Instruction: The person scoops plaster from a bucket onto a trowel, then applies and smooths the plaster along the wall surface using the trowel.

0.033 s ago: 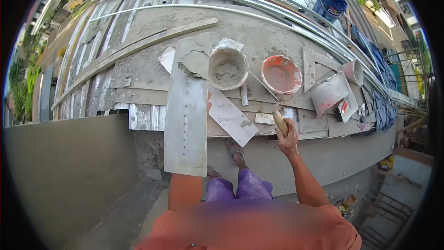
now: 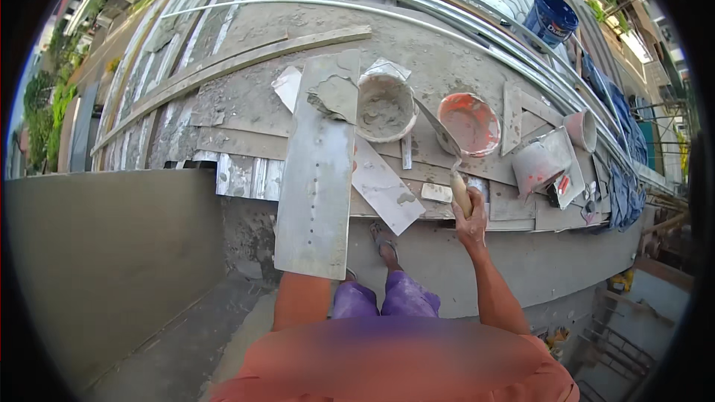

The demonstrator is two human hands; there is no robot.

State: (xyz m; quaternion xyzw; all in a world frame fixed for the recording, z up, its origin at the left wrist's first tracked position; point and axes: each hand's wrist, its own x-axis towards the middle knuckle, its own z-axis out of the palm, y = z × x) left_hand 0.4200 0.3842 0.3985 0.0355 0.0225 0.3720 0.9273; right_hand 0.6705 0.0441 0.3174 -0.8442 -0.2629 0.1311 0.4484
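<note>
My right hand (image 2: pixel 471 225) grips the wooden handle of a trowel (image 2: pixel 460 192); its narrow blade points up toward a grey bucket of wet mortar (image 2: pixel 383 108). A long grey flat board (image 2: pixel 316 179) carries a lump of mortar (image 2: pixel 335 97) at its far end beside that bucket. My left forearm (image 2: pixel 302 301) runs up under the board's near end. The left hand itself is hidden beneath the board and appears to hold it.
A red-stained basin (image 2: pixel 469 123), two pale tubs (image 2: pixel 540 164) and a blue bucket (image 2: pixel 550 18) stand on a mortar-caked plank platform (image 2: pixel 246 141) over corrugated roofing. A smooth grey wall (image 2: pixel 112 253) fills the left. My sandalled foot (image 2: pixel 383 242) stands below the platform edge.
The board's far end now reaches up beside the mortar bucket with mortar on it. The trowel blade shows reaching toward the bucket. My right hand has barely shifted.
</note>
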